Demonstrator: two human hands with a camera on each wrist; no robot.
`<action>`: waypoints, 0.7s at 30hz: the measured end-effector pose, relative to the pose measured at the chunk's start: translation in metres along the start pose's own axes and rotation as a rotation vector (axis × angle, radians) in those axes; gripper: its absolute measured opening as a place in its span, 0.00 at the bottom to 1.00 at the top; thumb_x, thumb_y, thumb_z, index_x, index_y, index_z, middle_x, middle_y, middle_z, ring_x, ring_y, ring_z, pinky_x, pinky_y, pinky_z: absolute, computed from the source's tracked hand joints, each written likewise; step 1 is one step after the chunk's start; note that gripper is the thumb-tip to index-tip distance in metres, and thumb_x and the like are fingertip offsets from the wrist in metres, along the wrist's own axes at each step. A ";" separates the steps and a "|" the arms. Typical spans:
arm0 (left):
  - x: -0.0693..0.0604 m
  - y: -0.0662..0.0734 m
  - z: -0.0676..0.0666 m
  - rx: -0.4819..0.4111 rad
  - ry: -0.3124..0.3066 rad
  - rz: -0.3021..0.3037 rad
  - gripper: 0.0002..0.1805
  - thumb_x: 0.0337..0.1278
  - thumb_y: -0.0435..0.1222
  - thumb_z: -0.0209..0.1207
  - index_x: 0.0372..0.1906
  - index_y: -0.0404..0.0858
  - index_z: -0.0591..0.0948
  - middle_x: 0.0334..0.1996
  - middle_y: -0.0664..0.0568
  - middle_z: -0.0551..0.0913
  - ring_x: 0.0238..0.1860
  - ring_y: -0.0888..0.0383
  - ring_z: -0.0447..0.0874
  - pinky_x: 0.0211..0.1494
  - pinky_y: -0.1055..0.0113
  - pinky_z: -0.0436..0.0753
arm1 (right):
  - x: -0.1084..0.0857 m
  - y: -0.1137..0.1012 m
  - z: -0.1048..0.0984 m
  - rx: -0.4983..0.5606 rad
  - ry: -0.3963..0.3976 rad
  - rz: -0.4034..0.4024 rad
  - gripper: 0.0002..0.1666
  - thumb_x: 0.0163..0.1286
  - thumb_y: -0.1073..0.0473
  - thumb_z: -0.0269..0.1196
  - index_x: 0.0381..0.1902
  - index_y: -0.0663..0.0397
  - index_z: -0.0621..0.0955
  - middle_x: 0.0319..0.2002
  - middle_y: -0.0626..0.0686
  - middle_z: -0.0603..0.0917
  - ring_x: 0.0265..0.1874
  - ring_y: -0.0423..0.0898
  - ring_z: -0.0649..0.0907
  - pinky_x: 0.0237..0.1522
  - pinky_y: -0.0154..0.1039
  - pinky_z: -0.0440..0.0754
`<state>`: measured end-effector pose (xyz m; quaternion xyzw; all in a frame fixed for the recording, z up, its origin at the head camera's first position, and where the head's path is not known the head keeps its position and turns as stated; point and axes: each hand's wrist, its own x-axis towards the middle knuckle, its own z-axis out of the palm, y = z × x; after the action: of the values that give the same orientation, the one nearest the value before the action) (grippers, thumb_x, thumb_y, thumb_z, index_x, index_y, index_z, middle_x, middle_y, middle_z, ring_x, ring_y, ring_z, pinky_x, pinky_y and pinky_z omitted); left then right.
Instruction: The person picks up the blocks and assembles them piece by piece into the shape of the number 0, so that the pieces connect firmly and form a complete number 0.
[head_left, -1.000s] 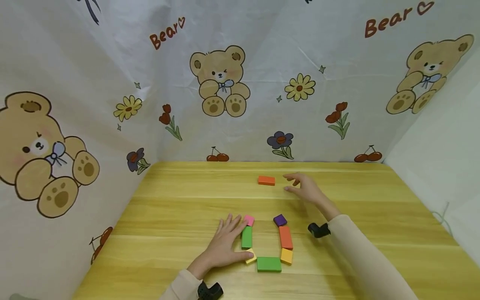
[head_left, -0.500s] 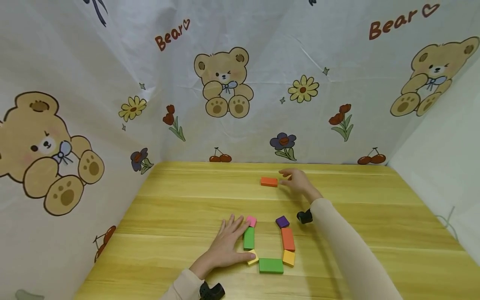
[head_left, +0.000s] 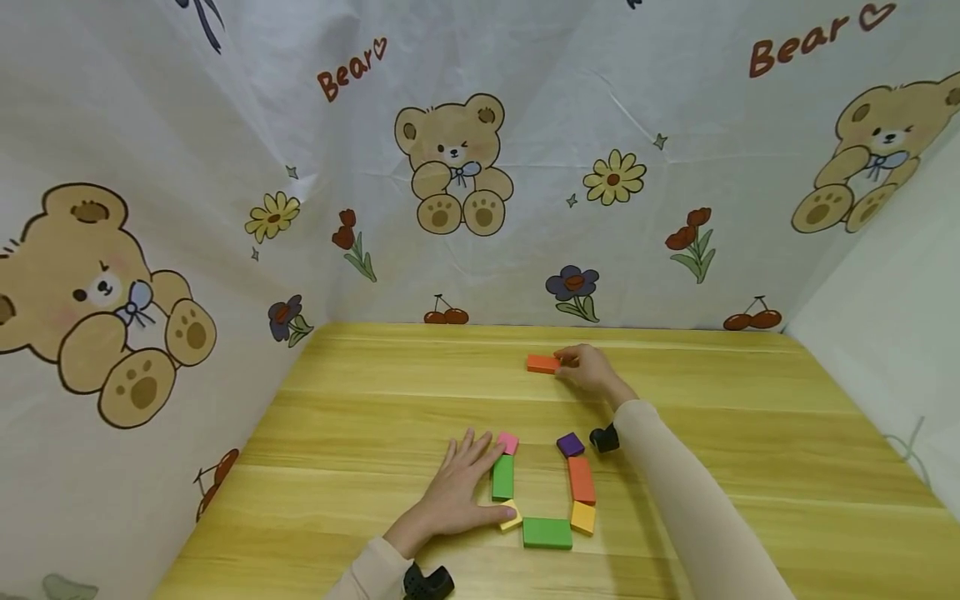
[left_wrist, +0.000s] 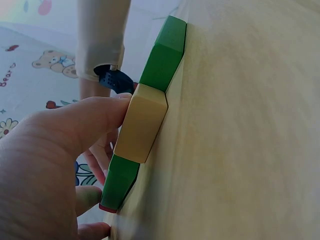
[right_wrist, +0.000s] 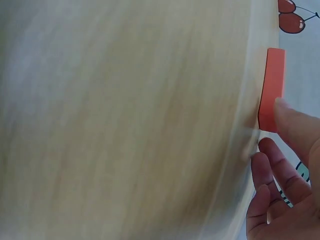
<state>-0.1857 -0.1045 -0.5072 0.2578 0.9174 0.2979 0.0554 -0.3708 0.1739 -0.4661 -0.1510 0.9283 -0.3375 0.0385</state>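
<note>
At the far part of the table, my right hand (head_left: 588,369) has its thumb and forefinger at the right end of an orange-red block (head_left: 542,364). In the right wrist view the thumb touches that block (right_wrist: 271,90), while the other fingers curl loosely below it. My left hand (head_left: 457,492) lies with spread fingers beside the left row of blocks. Its thumb rests on a yellow block (left_wrist: 142,122), and its fingertips reach a pink block (head_left: 507,442). Between those two is a green block (head_left: 503,477).
Another green block (head_left: 547,533) forms the near side of the outline. On the right side lie a yellow-orange block (head_left: 582,517), a red-orange block (head_left: 581,480) and a purple block (head_left: 570,445). A cloth with printed bears (head_left: 457,167) hangs behind the wooden table (head_left: 390,392).
My right hand has moved left to the far orange-red block, and its thumb and forefinger have closed on the block's end. The left hand has stayed in place on the blocks.
</note>
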 end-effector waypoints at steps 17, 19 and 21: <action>0.000 0.001 -0.001 -0.010 -0.005 0.012 0.53 0.50 0.66 0.60 0.77 0.46 0.57 0.78 0.46 0.51 0.79 0.41 0.36 0.78 0.39 0.36 | -0.007 0.003 0.001 0.001 0.005 -0.042 0.16 0.64 0.61 0.67 0.48 0.65 0.83 0.41 0.60 0.85 0.40 0.51 0.81 0.46 0.47 0.80; 0.000 0.001 -0.001 -0.011 -0.005 0.009 0.53 0.50 0.66 0.60 0.77 0.46 0.57 0.78 0.46 0.51 0.79 0.41 0.36 0.78 0.39 0.36 | -0.012 0.002 0.000 0.017 -0.002 -0.056 0.16 0.64 0.61 0.67 0.48 0.64 0.83 0.41 0.59 0.85 0.40 0.51 0.82 0.46 0.46 0.81; -0.001 0.001 -0.001 -0.011 -0.005 0.006 0.53 0.50 0.66 0.60 0.77 0.46 0.57 0.78 0.46 0.51 0.79 0.41 0.36 0.78 0.40 0.36 | -0.016 0.000 0.000 0.036 -0.015 -0.081 0.16 0.63 0.62 0.67 0.47 0.64 0.83 0.40 0.59 0.86 0.39 0.50 0.82 0.44 0.44 0.81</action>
<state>-0.1850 -0.1045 -0.5061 0.2612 0.9148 0.3026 0.0581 -0.3555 0.1787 -0.4671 -0.1904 0.9149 -0.3543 0.0344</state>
